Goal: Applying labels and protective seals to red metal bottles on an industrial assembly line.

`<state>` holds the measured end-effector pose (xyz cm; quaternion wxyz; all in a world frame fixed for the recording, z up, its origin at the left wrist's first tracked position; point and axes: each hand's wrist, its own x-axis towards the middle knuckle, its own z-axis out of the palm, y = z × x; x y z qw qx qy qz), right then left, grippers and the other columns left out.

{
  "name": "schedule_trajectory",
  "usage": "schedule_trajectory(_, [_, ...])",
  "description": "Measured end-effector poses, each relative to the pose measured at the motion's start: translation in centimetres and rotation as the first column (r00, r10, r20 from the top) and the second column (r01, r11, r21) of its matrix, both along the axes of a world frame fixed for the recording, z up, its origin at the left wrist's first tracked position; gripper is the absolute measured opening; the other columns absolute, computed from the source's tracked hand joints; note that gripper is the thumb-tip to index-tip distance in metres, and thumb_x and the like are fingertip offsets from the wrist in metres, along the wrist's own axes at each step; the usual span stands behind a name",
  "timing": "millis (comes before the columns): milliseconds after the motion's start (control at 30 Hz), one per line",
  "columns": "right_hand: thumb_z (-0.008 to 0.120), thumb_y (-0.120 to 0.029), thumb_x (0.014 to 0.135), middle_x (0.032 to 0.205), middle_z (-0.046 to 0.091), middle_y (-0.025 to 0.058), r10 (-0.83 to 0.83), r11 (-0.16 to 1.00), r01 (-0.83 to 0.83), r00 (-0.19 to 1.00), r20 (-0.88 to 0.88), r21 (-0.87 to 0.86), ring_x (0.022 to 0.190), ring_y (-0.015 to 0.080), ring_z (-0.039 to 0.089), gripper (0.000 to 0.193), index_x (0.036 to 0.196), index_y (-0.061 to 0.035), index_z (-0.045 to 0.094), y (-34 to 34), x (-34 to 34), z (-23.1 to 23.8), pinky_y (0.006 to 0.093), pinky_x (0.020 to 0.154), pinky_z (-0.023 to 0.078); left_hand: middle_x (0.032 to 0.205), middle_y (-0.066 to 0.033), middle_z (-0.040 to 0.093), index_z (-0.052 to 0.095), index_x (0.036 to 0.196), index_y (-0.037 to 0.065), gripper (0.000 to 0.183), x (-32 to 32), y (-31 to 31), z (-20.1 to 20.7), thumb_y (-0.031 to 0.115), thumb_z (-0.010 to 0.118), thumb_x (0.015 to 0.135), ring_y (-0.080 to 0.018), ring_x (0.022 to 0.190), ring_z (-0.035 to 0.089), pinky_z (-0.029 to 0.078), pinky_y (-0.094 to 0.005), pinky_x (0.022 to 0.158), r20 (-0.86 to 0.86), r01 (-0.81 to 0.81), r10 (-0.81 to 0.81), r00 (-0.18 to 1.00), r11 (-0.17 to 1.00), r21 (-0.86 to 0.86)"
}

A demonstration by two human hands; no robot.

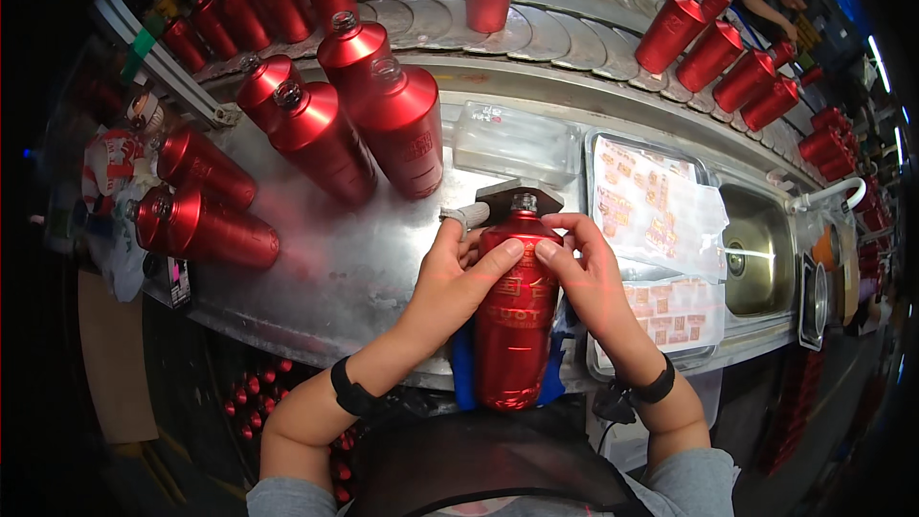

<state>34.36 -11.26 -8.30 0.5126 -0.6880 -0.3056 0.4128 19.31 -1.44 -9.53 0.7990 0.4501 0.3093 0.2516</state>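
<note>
In front of me a shiny red bottle [514, 354] with gold lettering leans with its bare glass neck away from me and its base toward my body. My left hand [458, 278] grips its shoulder from the left, thumb pressed on the front. From the other side my right hand [595, 278] holds the same shoulder, its thumb close to the left one. Blue material [463, 369] shows on both sides of the bottle's lower part. Behind the neck is a dark plate [536, 197] with a grey rounded piece [467, 215] beside it.
Several uncapped red bottles [407, 139] stand on the metal table [354, 297] to the left. Sticker sheets [656, 206] lie on a tray at right, beside a sink [756, 302]. A clear plastic box [517, 142] sits behind. Beyond, a conveyor [565, 43] carries bottles; a person [766, 5] is at far right.
</note>
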Motion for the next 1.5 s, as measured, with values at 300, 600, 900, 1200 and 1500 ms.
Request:
schedule_trajectory(300, [0.063, -0.021, 0.093, 0.078, 0.045, -0.004, 0.007, 0.998, -0.001, 0.994, -0.107, 0.057, 0.073, 0.0037, 0.043, 0.031, 0.117, -0.002, 0.057, -0.6, 0.4, -0.5, 0.0193, 0.065, 0.037, 0.119, -0.0158, 0.059, 0.04, 0.13, 0.0, 0.054, 0.2, -0.4, -0.1, 0.019, 0.071, 0.09, -0.0161, 0.108, 0.059, 0.049, -0.0307, 0.094, -0.031, -0.008, 0.009, 0.999, 0.999, 0.044])
schedule_trajectory(600, [0.057, -0.024, 0.097, 0.081, 0.049, -0.0026, 0.033, 0.997, -0.025, 0.993, -0.113, 0.073, 0.078, 0.0053, 0.046, 0.031, 0.118, -0.0016, 0.057, -0.9, 0.7, -0.6, 0.0211, 0.07, 0.038, 0.125, -0.0164, 0.056, 0.035, 0.139, 0.003, 0.061, -0.4, -0.4, 0.2, 0.018, 0.07, 0.092, -0.0172, 0.114, 0.055, 0.045, -0.0315, 0.099, 0.021, 0.035, -0.035, 0.999, 0.999, -0.026])
schedule_trajectory(900, [0.071, -0.018, 0.089, 0.08, 0.048, -0.0027, 0.008, 0.992, 0.003, 0.996, -0.094, 0.124, 0.067, 0.0022, 0.043, 0.04, 0.121, -0.0012, 0.054, -0.9, 0.0, 0.0, 0.0165, 0.058, 0.038, 0.126, -0.0182, 0.055, 0.031, 0.141, 0.0, 0.069, 0.3, -0.9, 0.6, 0.017, 0.073, 0.089, -0.0188, 0.114, 0.056, 0.047, -0.0326, 0.097, -0.036, 0.026, -0.025, 0.999, 0.999, 0.04])
schedule_trajectory(1200, [0.073, -0.02, 0.087, 0.08, 0.043, -0.0063, 0.011, 0.999, -0.003, 0.97, -0.242, 0.033, 0.066, -0.0002, 0.04, 0.04, 0.119, -0.003, 0.057, -0.7, 0.9, 0.0, 0.0148, 0.058, 0.036, 0.119, -0.0156, 0.058, 0.036, 0.133, 0.0, 0.059, 0.5, -0.6, 0.7, 0.017, 0.072, 0.089, -0.0186, 0.111, 0.058, 0.049, -0.0316, 0.094, -0.023, 0.014, -0.014, 1.0, 1.0, 0.013])
schedule_trajectory(1500, [0.066, -0.025, 0.09, 0.09, 0.056, -0.0004, 0.041, 0.999, -0.038, 0.996, -0.084, 0.028, 0.071, 0.0049, 0.051, 0.037, 0.12, -0.0071, 0.057, -0.3, 0.2, -1.0, 0.0195, 0.059, 0.041, 0.121, -0.0178, 0.059, 0.04, 0.129, -0.002, 0.056, -0.1, -0.2, 0.3, 0.021, 0.072, 0.09, -0.021, 0.11, 0.06, 0.051, -0.035, 0.092, -0.107, 0.03, -0.022, 0.994, 0.997, 0.067])
